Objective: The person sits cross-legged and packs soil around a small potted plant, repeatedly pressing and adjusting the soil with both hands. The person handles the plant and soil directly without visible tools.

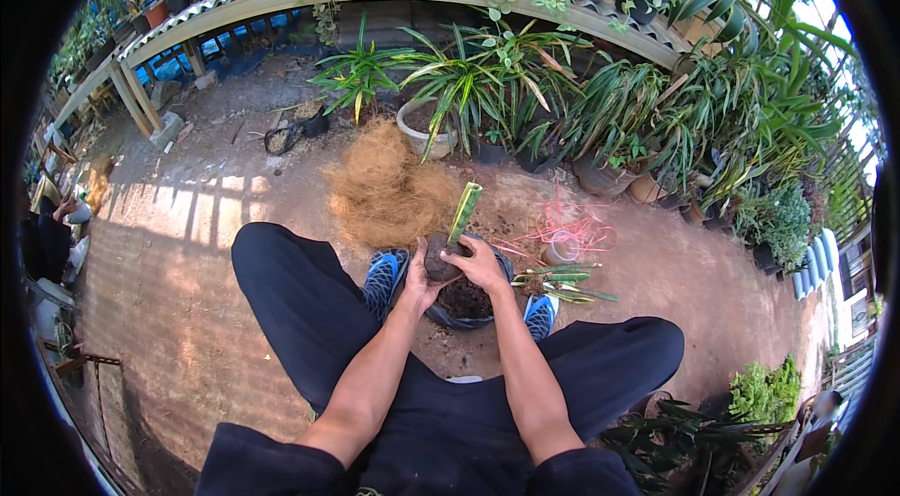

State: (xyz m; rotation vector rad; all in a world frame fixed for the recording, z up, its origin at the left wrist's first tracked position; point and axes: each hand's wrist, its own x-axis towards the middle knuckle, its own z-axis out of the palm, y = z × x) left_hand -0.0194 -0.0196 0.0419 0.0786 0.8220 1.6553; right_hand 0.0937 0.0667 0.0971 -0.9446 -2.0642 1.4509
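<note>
Fingers point(454, 258) of two hands, the left point(422, 277) and the right point(482, 265), close around one dark ball of soil point(438, 261), from which one green-and-yellow leaf piece point(465, 212) rises. Just below them is one dark container point(464, 322) of soil. Beyond them to the left lies one large heap of brown fibre point(380, 187); to their right, one clear cup point(562, 248), pink strings point(595, 222) too tangled to count, and several cut leaves point(567, 286). Two blue shoes point(384, 282) flank them.
</note>
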